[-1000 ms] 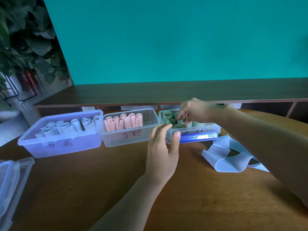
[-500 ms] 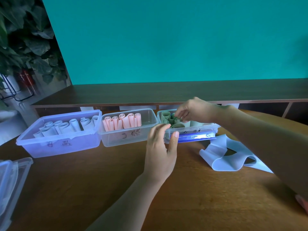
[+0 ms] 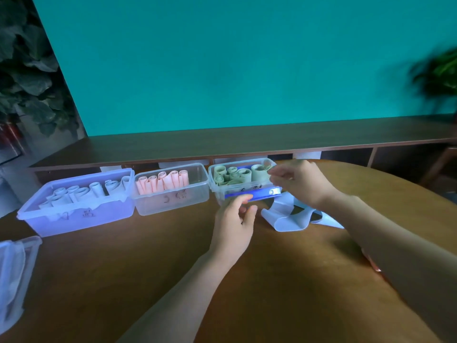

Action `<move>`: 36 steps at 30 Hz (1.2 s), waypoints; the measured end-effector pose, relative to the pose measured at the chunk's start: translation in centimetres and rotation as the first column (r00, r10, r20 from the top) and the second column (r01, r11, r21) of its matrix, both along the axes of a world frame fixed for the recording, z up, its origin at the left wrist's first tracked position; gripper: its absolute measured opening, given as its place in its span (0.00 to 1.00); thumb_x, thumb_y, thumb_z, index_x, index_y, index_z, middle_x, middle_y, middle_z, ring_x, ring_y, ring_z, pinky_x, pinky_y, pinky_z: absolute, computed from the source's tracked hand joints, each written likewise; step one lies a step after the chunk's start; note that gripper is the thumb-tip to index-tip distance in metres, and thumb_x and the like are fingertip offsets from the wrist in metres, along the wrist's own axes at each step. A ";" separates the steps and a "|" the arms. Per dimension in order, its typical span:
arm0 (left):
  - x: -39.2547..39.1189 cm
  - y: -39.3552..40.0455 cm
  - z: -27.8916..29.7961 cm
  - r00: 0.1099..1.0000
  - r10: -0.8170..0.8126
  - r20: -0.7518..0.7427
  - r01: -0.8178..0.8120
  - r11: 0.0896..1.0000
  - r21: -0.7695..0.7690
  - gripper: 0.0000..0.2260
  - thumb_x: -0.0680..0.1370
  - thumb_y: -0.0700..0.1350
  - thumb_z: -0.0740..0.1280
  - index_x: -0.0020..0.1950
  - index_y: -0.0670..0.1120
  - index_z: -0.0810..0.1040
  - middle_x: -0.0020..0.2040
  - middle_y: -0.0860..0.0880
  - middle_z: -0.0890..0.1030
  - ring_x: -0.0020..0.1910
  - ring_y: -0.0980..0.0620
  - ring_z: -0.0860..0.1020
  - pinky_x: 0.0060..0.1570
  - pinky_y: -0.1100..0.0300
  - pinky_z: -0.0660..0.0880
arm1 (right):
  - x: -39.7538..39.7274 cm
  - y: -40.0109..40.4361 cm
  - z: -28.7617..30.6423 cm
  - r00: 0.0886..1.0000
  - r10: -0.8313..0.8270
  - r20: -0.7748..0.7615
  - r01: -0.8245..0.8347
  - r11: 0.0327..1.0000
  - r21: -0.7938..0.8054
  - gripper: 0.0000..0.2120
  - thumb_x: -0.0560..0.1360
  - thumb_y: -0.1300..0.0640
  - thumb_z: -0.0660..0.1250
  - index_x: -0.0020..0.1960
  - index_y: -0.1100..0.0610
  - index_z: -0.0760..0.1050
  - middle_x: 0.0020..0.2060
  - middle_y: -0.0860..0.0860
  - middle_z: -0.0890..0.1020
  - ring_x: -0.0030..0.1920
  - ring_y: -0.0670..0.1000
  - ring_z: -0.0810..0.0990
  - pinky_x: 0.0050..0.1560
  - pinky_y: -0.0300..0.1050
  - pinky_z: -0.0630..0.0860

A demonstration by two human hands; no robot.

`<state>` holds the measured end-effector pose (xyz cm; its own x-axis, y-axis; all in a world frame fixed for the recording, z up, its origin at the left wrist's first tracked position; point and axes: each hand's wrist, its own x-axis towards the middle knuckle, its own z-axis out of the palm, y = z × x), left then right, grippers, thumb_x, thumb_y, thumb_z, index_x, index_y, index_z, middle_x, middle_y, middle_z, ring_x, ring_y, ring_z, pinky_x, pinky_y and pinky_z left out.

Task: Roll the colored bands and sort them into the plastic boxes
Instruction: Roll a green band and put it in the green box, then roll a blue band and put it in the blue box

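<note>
Box labels too blurry to read; left hand loosely curled, holding nothing, right hand relaxed, empty, beside the green rolls

We seem to be in an office or studio room: teal wall, long wooden sideboard, potted plants, round wooden table.

A flat teal wall filled most of the view, evenly lit. Beneath it a long dark wooden shelf unit was set along the wall, with open compartments seen under its top at the right end. In front of it a rounded brown wooden table was placed, soft shadows being cast across its top. A large-leaved dark plant was seen at the left edge, and a blurred green plant at the right.
</note>
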<state>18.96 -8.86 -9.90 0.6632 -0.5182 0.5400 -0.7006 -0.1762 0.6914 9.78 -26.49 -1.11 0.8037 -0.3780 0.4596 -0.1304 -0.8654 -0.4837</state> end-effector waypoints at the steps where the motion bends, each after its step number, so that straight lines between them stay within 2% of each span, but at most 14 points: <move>1: -0.9 -0.4 0.0 0.999 -0.042 -0.021 0.043 0.999 0.033 0.14 0.79 0.48 0.70 0.65 0.49 0.79 0.58 0.53 0.81 0.52 0.58 0.78 0.48 0.75 0.72 | -1.1 0.4 -0.6 0.999 -0.034 -0.006 0.034 0.999 -0.009 0.08 0.77 0.60 0.72 0.55 0.57 0.85 0.47 0.50 0.86 0.44 0.46 0.81 0.44 0.21 0.68; 3: -2.3 -1.5 -0.2 0.997 -0.081 -0.011 0.082 0.992 0.092 0.15 0.78 0.48 0.72 0.64 0.49 0.79 0.58 0.53 0.80 0.55 0.57 0.77 0.53 0.72 0.71 | -3.1 1.1 -2.0 0.995 -0.090 -0.034 0.090 0.996 0.001 0.07 0.77 0.59 0.71 0.54 0.56 0.85 0.47 0.49 0.87 0.44 0.47 0.81 0.46 0.25 0.70; 6: -3.5 -3.3 -0.6 0.999 -0.036 -0.014 0.038 0.983 0.181 0.17 0.77 0.54 0.72 0.63 0.50 0.80 0.59 0.53 0.81 0.61 0.52 0.75 0.61 0.59 0.74 | -5.5 2.0 -4.5 0.986 -0.139 -0.096 0.143 0.989 0.033 0.06 0.78 0.56 0.70 0.52 0.55 0.84 0.45 0.51 0.86 0.45 0.51 0.82 0.51 0.44 0.78; 9: -3.8 -4.2 -0.4 0.993 0.048 -0.111 -0.021 0.973 0.229 0.14 0.77 0.56 0.70 0.61 0.53 0.81 0.58 0.54 0.82 0.60 0.50 0.77 0.61 0.52 0.76 | -7.1 2.9 -6.5 0.972 -0.185 -0.143 0.198 0.976 0.089 0.07 0.79 0.56 0.68 0.50 0.56 0.84 0.44 0.51 0.86 0.46 0.51 0.82 0.50 0.47 0.78; 12: -4.0 -4.0 0.4 0.960 0.071 -0.270 -0.035 0.990 0.135 0.08 0.78 0.47 0.71 0.57 0.52 0.84 0.54 0.54 0.84 0.54 0.54 0.81 0.58 0.58 0.77 | -8.0 3.3 -7.4 0.965 -0.229 -0.124 0.248 0.955 0.165 0.08 0.79 0.56 0.67 0.49 0.56 0.84 0.43 0.50 0.86 0.46 0.52 0.83 0.49 0.48 0.78; 14: -4.5 -3.5 1.1 0.936 0.065 -0.346 -0.041 0.996 0.076 0.08 0.77 0.43 0.71 0.55 0.51 0.85 0.50 0.56 0.85 0.50 0.57 0.81 0.55 0.62 0.77 | -8.4 3.7 -7.2 0.964 -0.242 -0.113 0.263 0.929 0.261 0.08 0.79 0.55 0.66 0.50 0.54 0.85 0.40 0.48 0.85 0.43 0.50 0.83 0.49 0.46 0.80; 16: -5.2 -2.9 1.6 0.908 0.039 -0.417 -0.019 0.999 0.050 0.09 0.76 0.42 0.72 0.55 0.53 0.84 0.48 0.57 0.84 0.48 0.59 0.81 0.51 0.64 0.76 | -8.8 4.2 -6.9 0.964 -0.244 -0.106 0.266 0.892 0.365 0.07 0.79 0.54 0.66 0.51 0.54 0.83 0.37 0.48 0.84 0.38 0.50 0.84 0.48 0.43 0.80; 18: -6.0 -2.1 1.9 0.881 -0.013 -0.473 0.024 1.000 0.018 0.12 0.75 0.44 0.73 0.57 0.54 0.82 0.48 0.56 0.84 0.48 0.59 0.81 0.52 0.62 0.77 | -9.0 4.6 -6.7 0.965 -0.244 -0.098 0.261 0.841 0.473 0.09 0.79 0.51 0.67 0.57 0.53 0.80 0.40 0.49 0.85 0.37 0.49 0.85 0.46 0.40 0.79; 20: -6.6 -1.2 2.3 0.878 -0.056 -0.476 0.055 0.998 -0.018 0.14 0.74 0.45 0.73 0.59 0.56 0.82 0.46 0.56 0.85 0.48 0.58 0.82 0.54 0.60 0.77 | -9.0 5.0 -6.6 0.973 -0.223 -0.062 0.213 0.758 0.617 0.15 0.79 0.51 0.68 0.63 0.55 0.77 0.43 0.50 0.85 0.39 0.49 0.86 0.47 0.41 0.82; 23: -7.5 0.3 3.3 0.874 -0.124 -0.470 0.082 0.991 -0.109 0.15 0.74 0.42 0.73 0.59 0.56 0.81 0.43 0.54 0.85 0.46 0.59 0.82 0.50 0.67 0.74 | -9.3 6.0 -6.1 0.985 -0.161 0.060 0.048 0.592 0.805 0.20 0.79 0.52 0.71 0.67 0.61 0.75 0.46 0.55 0.83 0.40 0.51 0.85 0.46 0.46 0.84; 26: -8.5 2.0 4.5 0.864 -0.188 -0.468 0.111 0.976 -0.188 0.15 0.75 0.39 0.73 0.58 0.55 0.81 0.43 0.51 0.86 0.43 0.60 0.82 0.48 0.70 0.73 | -9.7 7.4 -5.1 0.980 -0.132 0.149 -0.060 0.516 0.855 0.17 0.78 0.55 0.72 0.64 0.59 0.78 0.42 0.57 0.81 0.36 0.53 0.81 0.45 0.46 0.82; 29: -9.3 4.0 5.7 0.865 -0.216 -0.452 0.126 0.967 -0.221 0.15 0.75 0.38 0.73 0.57 0.55 0.81 0.43 0.50 0.86 0.43 0.59 0.82 0.47 0.70 0.73 | -9.7 9.0 -3.8 0.970 -0.104 0.221 -0.152 0.454 0.878 0.14 0.77 0.59 0.72 0.62 0.59 0.79 0.47 0.57 0.83 0.41 0.53 0.82 0.42 0.44 0.80; 32: -9.6 6.3 6.7 0.864 -0.222 -0.452 0.122 0.963 -0.241 0.16 0.75 0.37 0.73 0.58 0.54 0.82 0.43 0.49 0.85 0.42 0.58 0.81 0.45 0.70 0.75 | -9.9 10.8 -2.4 0.954 -0.078 0.288 -0.207 0.522 0.828 0.13 0.77 0.61 0.73 0.60 0.60 0.80 0.52 0.55 0.86 0.49 0.53 0.84 0.49 0.46 0.81; 36: -10.0 9.0 7.9 0.863 -0.169 -0.476 0.054 0.967 -0.247 0.10 0.76 0.47 0.74 0.56 0.55 0.83 0.40 0.53 0.84 0.38 0.54 0.82 0.50 0.54 0.82 | -10.6 13.5 -0.1 0.925 0.022 0.380 -0.307 0.632 0.711 0.11 0.74 0.66 0.75 0.56 0.60 0.82 0.49 0.50 0.87 0.52 0.45 0.85 0.57 0.38 0.78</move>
<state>9.00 0.18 -2.01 0.8158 -0.5123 0.2684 -0.2669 0.0781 0.9605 -0.84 -13.00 -1.17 0.7558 -0.5776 0.3084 0.2543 -0.1751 -0.9511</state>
